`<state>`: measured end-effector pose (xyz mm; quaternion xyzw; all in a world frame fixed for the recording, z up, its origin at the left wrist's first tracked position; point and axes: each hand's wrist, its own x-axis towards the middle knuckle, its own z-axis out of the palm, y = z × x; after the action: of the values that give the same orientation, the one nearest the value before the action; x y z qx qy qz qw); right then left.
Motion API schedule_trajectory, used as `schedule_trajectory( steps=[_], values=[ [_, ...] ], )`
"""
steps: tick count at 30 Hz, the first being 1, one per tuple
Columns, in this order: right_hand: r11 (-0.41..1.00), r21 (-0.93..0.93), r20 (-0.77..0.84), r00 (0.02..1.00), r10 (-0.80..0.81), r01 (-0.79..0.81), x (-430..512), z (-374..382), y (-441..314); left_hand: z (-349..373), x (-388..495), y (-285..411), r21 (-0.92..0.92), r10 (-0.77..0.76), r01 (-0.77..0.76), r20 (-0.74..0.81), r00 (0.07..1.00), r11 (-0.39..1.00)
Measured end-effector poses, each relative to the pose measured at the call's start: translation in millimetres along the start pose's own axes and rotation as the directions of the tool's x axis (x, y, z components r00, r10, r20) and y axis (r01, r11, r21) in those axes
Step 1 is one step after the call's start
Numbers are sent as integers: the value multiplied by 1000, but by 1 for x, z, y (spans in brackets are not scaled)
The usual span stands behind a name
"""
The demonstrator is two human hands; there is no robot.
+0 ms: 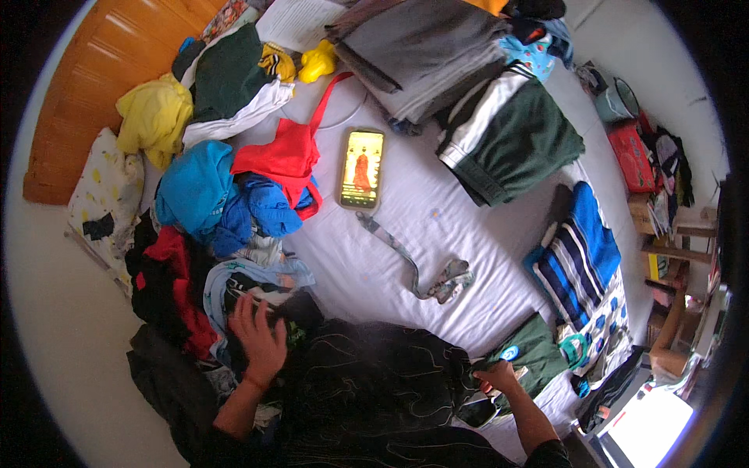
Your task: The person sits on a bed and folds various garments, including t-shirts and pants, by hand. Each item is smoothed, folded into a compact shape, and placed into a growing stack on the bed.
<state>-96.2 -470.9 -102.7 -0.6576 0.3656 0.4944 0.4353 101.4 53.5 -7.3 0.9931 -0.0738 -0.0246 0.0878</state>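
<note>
My left hand [257,339] is raised with its fingers apart, over the edge of a heap of clothes, and nothing shows in its grasp. Beneath its fingers lie a light blue printed garment [217,286] and some dark cloth. In front of me spreads a black cloth [380,374] with thin, pale wavy lines. My right hand [498,377] pinches the right edge of this black cloth between thumb and fingers. Just beyond that hand is a folded dark green garment [529,345] with a round blue-and-white badge.
A lit smartphone [361,169] with a camouflage lanyard [450,281] lies on the white bedsheet [404,234]. Red [281,149] and blue [196,187] garments are heaped left. Folded grey cloth [421,47], green-and-white clothing [521,134] and a striped blue garment [579,257] lie far and right.
</note>
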Motion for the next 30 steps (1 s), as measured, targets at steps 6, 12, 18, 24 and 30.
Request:
schedule_trajectory(
  steps=[6,12,18,24,30],
  values=[
    [987,3,-116,980,-162,163,7,5,17,81,-60,-90,164,22,-35,79,997,986],
    [989,-129,82,995,-60,70,13,-10,8,67,-56,-71,122,-66,59,52,996,991],
    [605,-568,223,812,-539,557,37,-23,26,8,-40,-37,-9,-225,244,-425,877,970],
    [103,-786,331,556,-763,610,69,-27,58,-53,24,-65,-350,-710,660,-22,704,665],
    [368,-809,255,837,-484,459,90,-40,66,-39,-9,142,-626,-131,-116,-334,933,771]
  ],
)
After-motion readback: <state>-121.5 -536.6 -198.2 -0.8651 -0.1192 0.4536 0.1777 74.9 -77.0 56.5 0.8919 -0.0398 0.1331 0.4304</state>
